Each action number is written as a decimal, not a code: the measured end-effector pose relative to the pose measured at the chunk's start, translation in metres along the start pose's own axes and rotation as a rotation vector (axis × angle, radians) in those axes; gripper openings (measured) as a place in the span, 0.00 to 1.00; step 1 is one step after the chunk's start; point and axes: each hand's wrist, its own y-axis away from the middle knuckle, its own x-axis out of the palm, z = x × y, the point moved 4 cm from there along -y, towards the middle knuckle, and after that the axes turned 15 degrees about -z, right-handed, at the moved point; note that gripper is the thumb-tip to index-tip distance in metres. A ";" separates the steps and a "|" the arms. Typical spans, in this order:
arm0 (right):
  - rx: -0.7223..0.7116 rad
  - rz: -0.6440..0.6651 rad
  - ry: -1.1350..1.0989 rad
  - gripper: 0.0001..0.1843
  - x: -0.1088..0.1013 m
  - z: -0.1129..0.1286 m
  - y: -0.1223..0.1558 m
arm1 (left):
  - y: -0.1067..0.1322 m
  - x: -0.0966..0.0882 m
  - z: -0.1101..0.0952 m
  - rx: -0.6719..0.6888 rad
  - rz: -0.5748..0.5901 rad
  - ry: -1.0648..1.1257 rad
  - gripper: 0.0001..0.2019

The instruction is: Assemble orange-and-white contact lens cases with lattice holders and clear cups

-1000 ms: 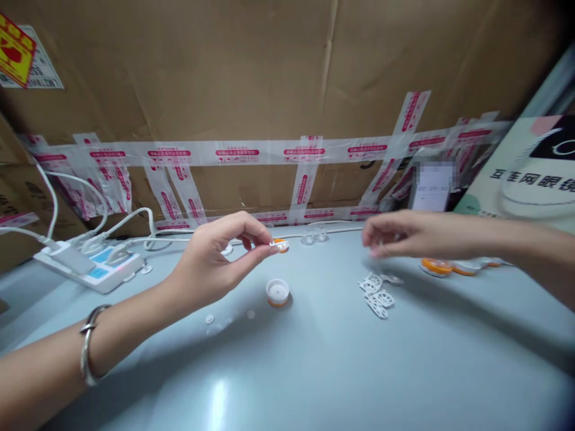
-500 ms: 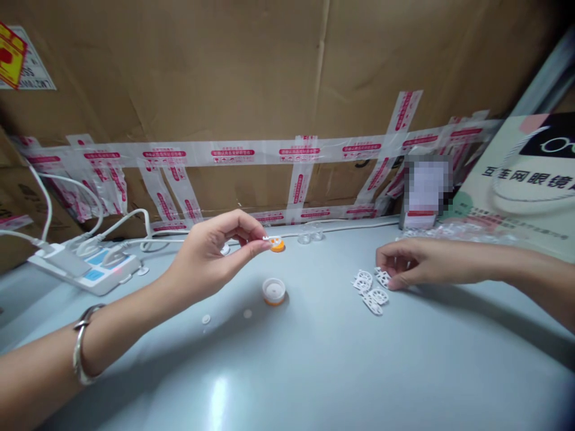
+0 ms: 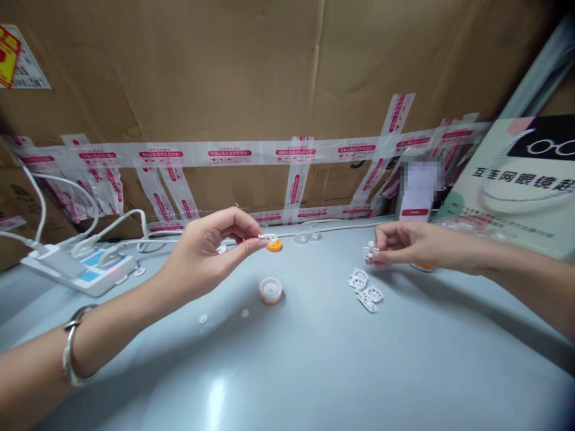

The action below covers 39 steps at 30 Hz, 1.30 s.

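My left hand (image 3: pixel 220 242) pinches a small white plastic piece (image 3: pixel 265 238) between thumb and fingertips, held above the table. Just behind that piece lies an orange disc-shaped part (image 3: pixel 275 246). My right hand (image 3: pixel 398 244) is raised on the right, its thumb and fingers closed on another white plastic piece (image 3: pixel 370 251). Below it is a small pile of white spoked plastic parts (image 3: pixel 366 290). Between the hands stands a round white cup with an orange base (image 3: pixel 270 291). Part of an orange-rimmed item (image 3: pixel 423 267) shows under my right wrist.
Two small white discs (image 3: pixel 244 312) lie left of the cup. Clear round pieces (image 3: pixel 307 233) sit near the back edge. A white power strip (image 3: pixel 85 269) with cables is at the left. Behind stand a taped cardboard box (image 3: pixel 251 72), a phone (image 3: pixel 417 190) and a printed bag (image 3: pixel 530 173).
My right hand has lifted a white plastic piece off the pile, up and slightly left. My left hand still holds its piece, nearly unmoved. The view has shifted slightly.
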 end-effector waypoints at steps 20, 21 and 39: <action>-0.010 0.185 -0.095 0.12 0.064 0.041 0.005 | 0.006 0.008 0.000 -0.047 0.070 0.122 0.07; -0.018 0.202 -0.107 0.11 0.069 0.048 0.004 | 0.007 0.009 -0.001 -0.031 0.080 0.115 0.07; -0.091 0.172 -0.428 0.10 0.095 0.086 -0.006 | 0.009 0.004 -0.007 0.528 0.002 -0.222 0.06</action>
